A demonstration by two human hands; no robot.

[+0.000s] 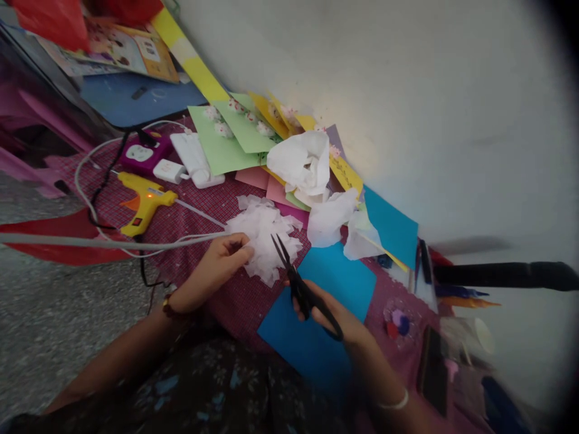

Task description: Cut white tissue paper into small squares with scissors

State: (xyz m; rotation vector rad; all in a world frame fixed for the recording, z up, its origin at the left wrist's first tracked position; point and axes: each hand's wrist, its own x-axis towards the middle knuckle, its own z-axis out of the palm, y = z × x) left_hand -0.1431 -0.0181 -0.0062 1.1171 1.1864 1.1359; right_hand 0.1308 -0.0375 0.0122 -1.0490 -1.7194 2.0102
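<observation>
Black scissors (302,289) are held in my right hand (328,310), their blades parted and pointing up and left, beside a ruffled heap of white tissue paper pieces (266,235). The fingers of my left hand (230,253) are pinched together at the heap's left edge; what lies between them is too small to make out. Beneath the scissors and my right hand lies a blue sheet (335,283). Crumpled white tissue (303,163) stands behind the heap, with more loose tissue (332,217) to its right.
A yellow glue gun (147,200) with a lit orange light lies left, near a purple socket (143,154), white chargers (194,157) and cables. Green cards (221,144) lean at the wall. A dark phone (433,367) lies at the right. A white cable crosses toward my left hand.
</observation>
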